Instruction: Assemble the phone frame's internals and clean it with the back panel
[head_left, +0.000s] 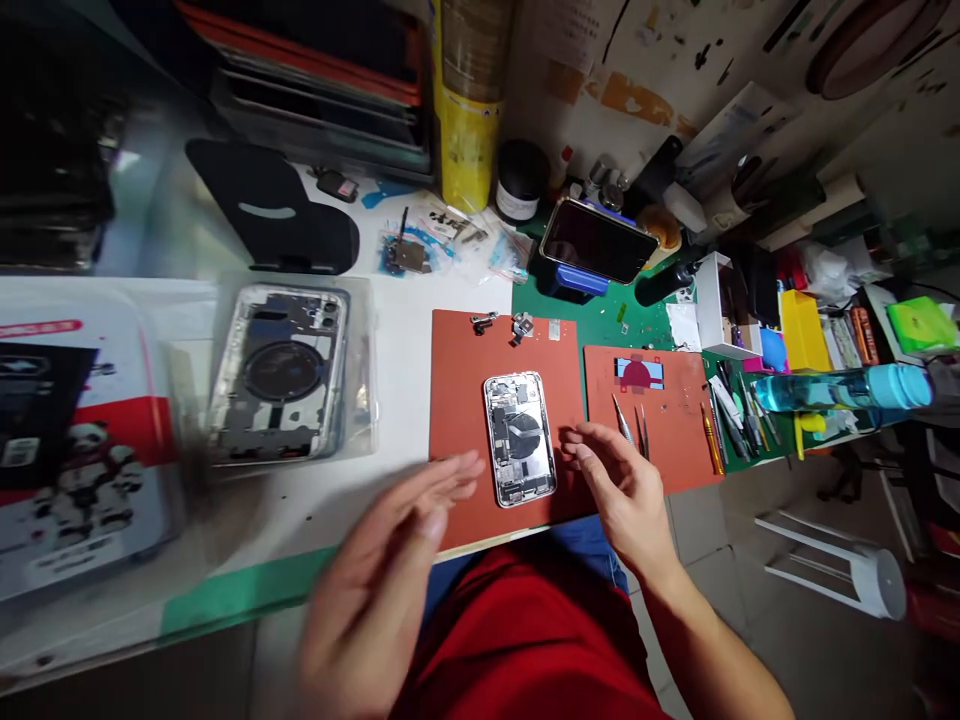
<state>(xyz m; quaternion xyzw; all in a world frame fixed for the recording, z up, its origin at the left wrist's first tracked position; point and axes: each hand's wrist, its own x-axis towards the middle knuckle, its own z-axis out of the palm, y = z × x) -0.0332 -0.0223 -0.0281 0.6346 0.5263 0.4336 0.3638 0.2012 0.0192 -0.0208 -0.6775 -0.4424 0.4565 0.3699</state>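
Note:
An opened smartphone housing (521,440) lies on a reddish-brown work mat (457,380), its inner parts and a round black coil facing up. To its left, my left hand (397,560) hovers with the fingers stretched out, somewhat blurred and holding nothing. On the other side, my right hand (619,490) is held with fingers loosely curled and apart, close to the phone's edge but not touching it. Small metal phone parts (521,327) rest at the mat's top edge. Just beyond my right hand lie tweezers (622,420) on a second mat (682,440).
Another phone back housing (281,375) lies in clear plastic at left, beside a panda-printed package (82,440). A phone on a blue stand (596,245) stands behind the mats. At right are screwdrivers (711,437), a blue bottle (840,388) and a yellow box (804,330).

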